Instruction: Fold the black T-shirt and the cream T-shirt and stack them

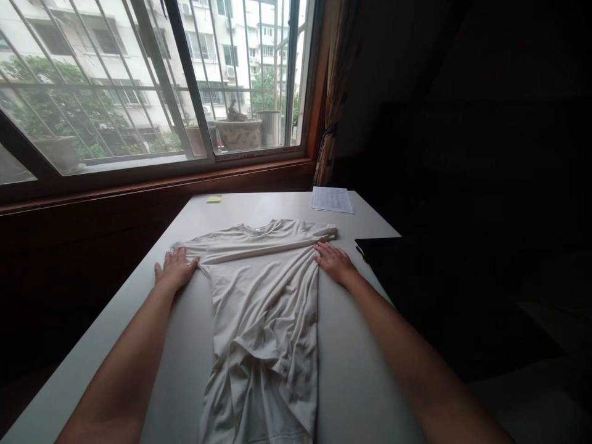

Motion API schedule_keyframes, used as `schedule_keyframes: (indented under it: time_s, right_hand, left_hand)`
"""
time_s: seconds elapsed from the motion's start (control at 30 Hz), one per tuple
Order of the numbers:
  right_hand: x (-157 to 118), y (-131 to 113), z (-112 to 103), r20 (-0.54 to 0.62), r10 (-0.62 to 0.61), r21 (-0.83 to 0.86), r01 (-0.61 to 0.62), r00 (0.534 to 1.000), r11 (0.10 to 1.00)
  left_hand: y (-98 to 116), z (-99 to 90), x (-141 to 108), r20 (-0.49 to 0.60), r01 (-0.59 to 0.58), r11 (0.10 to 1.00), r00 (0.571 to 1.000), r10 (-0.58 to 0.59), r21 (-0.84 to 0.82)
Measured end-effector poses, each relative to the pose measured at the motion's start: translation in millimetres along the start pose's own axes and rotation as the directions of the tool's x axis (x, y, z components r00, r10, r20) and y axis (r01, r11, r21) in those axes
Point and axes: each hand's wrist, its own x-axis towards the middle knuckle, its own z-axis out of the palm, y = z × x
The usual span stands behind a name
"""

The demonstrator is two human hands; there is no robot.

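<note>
While it is lying rumpled from bottom centre to mid-frame, a pale T-shirt (259,290) is covering part of a white table (345,357). Left of centre, the left hand (174,271) is resting on one sleeve (203,250), fingers spread; right of centre, the right hand (333,262) is touching the shirt's side, pinching or not I cannot tell. Beyond, printed sheets (332,200) are lying right of centre; a barred window (194,92) is filling the upper left.
</note>
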Motion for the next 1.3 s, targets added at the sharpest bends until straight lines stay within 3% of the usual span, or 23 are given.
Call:
schedule_keyframes:
  time_s: [0.1, 0.2, 0.3, 0.43, 0.6, 0.73, 0.87, 0.93, 1.03, 1.13, 1.3]
  right_hand:
    - [5.5, -0.9, 1.6, -0.014, 0.008, 0.007, -0.008, 1.000, 1.000]
    - [5.5, -3.2, -0.4, -0.052, 0.009, 0.023, -0.008, 0.999, 1.000]
    - [0.2, -7.2, -5.2, -0.126, 0.020, 0.049, -0.014, 0.992, 0.999]
    - [-12.4, -15.8, -13.1, -0.238, -0.003, 0.092, 0.026, 0.971, 0.995]
    - [-39.6, -38.4, -25.6, -0.331, -0.083, 0.154, 0.141, 0.940, 0.978]
    - [-86.3, -83.1, -41.3, -0.423, -0.120, 0.380, 0.297, 0.898, 0.876]
    - [-148.8, -146.5, -55.6, -0.214, -0.386, 0.517, 0.439, 0.897, 0.735]
    - [-175.0, -173.3, -57.7, -0.085, -0.478, 0.461, 0.460, 0.874, 0.759]
    - [-198.6, -195.7, -55.4, 0.027, -0.490, 0.270, 0.466, 0.871, 0.843]
    - [-207.0, -194.9, -55.8, 0.040, -0.433, 0.179, 0.420, 0.900, 0.890]
    - [-218.8, -161.9, -75.8, -0.065, -0.311, 0.231, 0.317, 0.948, 0.920]
  left_hand:
    - [3.5, 1.8, -1.2, -0.035, 0.060, 0.997, 0.997, -0.061, -0.043]
    - [2.0, 4.2, -6.1, -0.142, 0.049, 0.995, 0.988, -0.062, -0.091]
    - [-1.2, 5.5, -13.9, -0.269, -0.046, 0.991, 0.963, 0.010, -0.128]
    - [-1.4, 6.7, -37.9, -0.331, -0.219, 0.959, 0.932, 0.150, -0.182]
    - [-3.9, 5.2, -114.7, -0.372, -0.527, 0.795, 0.832, 0.411, -0.301]
    - [-4.4, -13.8, -205.8, -0.294, -0.576, 0.710, 0.817, 0.495, -0.405]
    - [16.4, -40.3, -289.9, -0.235, -0.617, 0.711, 0.786, 0.571, -0.337]
    - [32.1, -46.9, -319.3, -0.207, -0.639, 0.701, 0.768, 0.606, -0.316]
    - [49.7, -44.5, -344.3, -0.198, -0.649, 0.706, 0.760, 0.619, -0.282]
    - [54.2, -36.1, -353.7, -0.247, -0.633, 0.734, 0.773, 0.584, -0.246]
    - [46.4, -30.1, -361.9, -0.291, -0.603, 0.758, 0.793, 0.535, -0.250]
